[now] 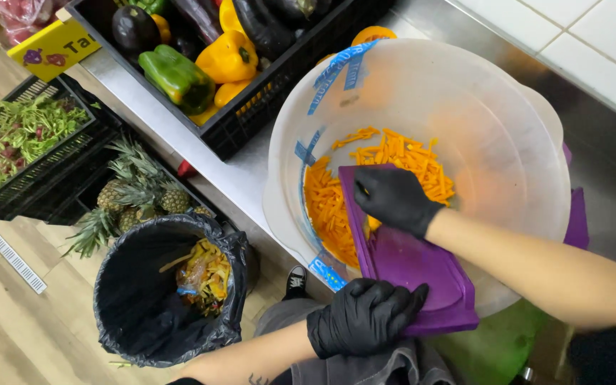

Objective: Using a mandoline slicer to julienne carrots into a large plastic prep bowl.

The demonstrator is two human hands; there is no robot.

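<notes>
Purple cutting board (415, 267) tipped over the clear plastic tub (507, 121), carrot sticks (393, 160) lying inside.

Your left hand (363, 316) clamps the board's near edge; your right hand (393, 198) rests spread on its upper end, seemingly against the carrots. Beyond sit a crate of peppers (212, 64) and a lined bin (144, 285).

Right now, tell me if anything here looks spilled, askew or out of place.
Nothing looks spilled. The purple cutting board is tilted into the translucent bowl, held by the left hand, while the right hand rests at its top edge beside the orange strips, all inside the bowl.
</notes>
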